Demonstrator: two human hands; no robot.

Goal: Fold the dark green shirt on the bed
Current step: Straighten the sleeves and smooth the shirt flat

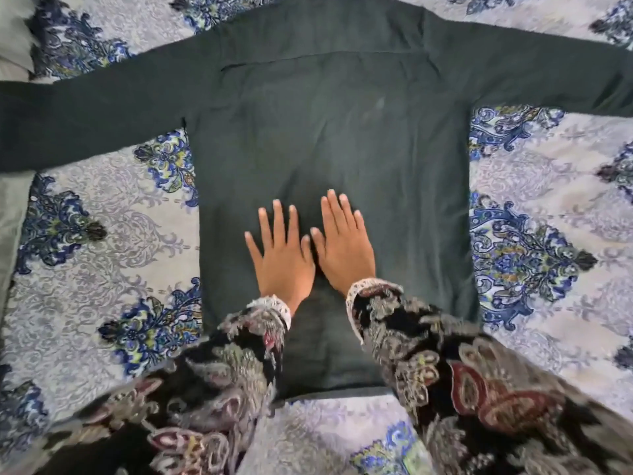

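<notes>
The dark green shirt (329,125) lies flat on the bed, back side up, with its collar end at the far side and its hem near me. Both long sleeves stretch straight out to the left and right edges of the view. My left hand (282,255) rests flat on the lower middle of the shirt, fingers straight and spread. Right beside it, my right hand (344,245) lies flat on the cloth too, fingers straight. Both hands press the fabric and hold nothing.
A bedspread (102,255) with a grey, blue and green floral pattern covers the bed around the shirt. A grey pillow or cloth (15,39) shows at the far left corner. My patterned dark sleeves cover the near part of the shirt.
</notes>
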